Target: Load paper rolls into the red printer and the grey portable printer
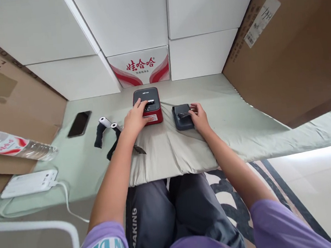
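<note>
The left hand (135, 117) is resting on the red printer (148, 106), its fingers (140, 103) lying spread and flat over the dark top rather than clamped on anything. The right hand (199, 117) is sitting at the right edge of the grey device (182, 116), fingers curled loosely, their tips touching a small dark piece on its lid (whether they are pinching it cannot be told). Both units are standing side by side, a narrow gap between them, on the cloth-covered worktop (231, 133), toward the back and close to the white boxes (202, 53) and a red-printed carton (143, 66). Just left of the printer, two paper rolls (109, 124) are lying with black ribbon trailing toward the near edge, and a phone (79, 123) is lying further left, well apart. At the far left a water bottle (14, 146) is lying on cardboard and a white power strip (29, 183) is sitting near the front edge, its cable hanging over. A big brown box (293, 47) is walling off the right side, leaving an open stretch of cloth between it and the right hand. The front edge of the worktop is running just above the person's knees.
</note>
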The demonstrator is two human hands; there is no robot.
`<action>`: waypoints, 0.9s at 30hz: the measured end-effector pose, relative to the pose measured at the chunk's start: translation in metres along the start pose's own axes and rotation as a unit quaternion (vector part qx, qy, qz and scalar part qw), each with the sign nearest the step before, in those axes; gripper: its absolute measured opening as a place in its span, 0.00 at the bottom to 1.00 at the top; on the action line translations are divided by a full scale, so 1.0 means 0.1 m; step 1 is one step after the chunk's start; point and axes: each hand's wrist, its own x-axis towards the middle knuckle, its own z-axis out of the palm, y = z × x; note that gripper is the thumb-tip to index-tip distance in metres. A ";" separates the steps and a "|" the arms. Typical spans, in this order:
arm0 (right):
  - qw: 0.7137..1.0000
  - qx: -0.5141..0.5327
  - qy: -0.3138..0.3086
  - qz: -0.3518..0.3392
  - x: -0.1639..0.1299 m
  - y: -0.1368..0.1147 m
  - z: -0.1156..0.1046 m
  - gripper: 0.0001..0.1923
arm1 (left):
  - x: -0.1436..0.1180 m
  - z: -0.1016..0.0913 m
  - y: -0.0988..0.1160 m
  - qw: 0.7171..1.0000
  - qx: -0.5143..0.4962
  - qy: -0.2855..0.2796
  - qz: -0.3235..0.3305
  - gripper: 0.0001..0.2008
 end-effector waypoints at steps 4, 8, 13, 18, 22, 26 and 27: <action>1.000 0.000 -0.022 -0.009 -0.01 0.01 0.01 0.22 | 0.07 0.01 0.04 1.000 0.010 0.012 -0.010 0.39; 0.998 0.006 -0.060 -0.002 0.02 0.02 0.02 0.28 | -0.16 0.18 0.37 0.993 0.063 0.097 0.017 0.35; 0.992 0.053 -0.115 0.011 0.10 0.09 0.00 0.33 | -0.45 0.64 0.75 0.990 0.016 0.098 0.101 0.31; 0.985 0.063 -0.157 0.005 0.15 0.14 -0.03 0.38 | -0.54 0.85 0.85 0.988 -0.026 0.117 0.093 0.36; 0.978 -0.016 -0.199 -0.060 0.08 0.14 -0.04 0.44 | -0.67 1.02 0.89 0.991 -0.086 0.095 0.045 0.34; 0.966 -0.071 -0.214 -0.124 -0.05 0.09 -0.04 0.56 | -0.75 1.16 0.86 0.988 -0.142 0.060 0.028 0.34; 0.965 -0.076 -0.215 -0.130 -0.08 0.06 -0.04 0.58 | -0.75 1.17 0.85 0.987 -0.150 0.059 0.026 0.35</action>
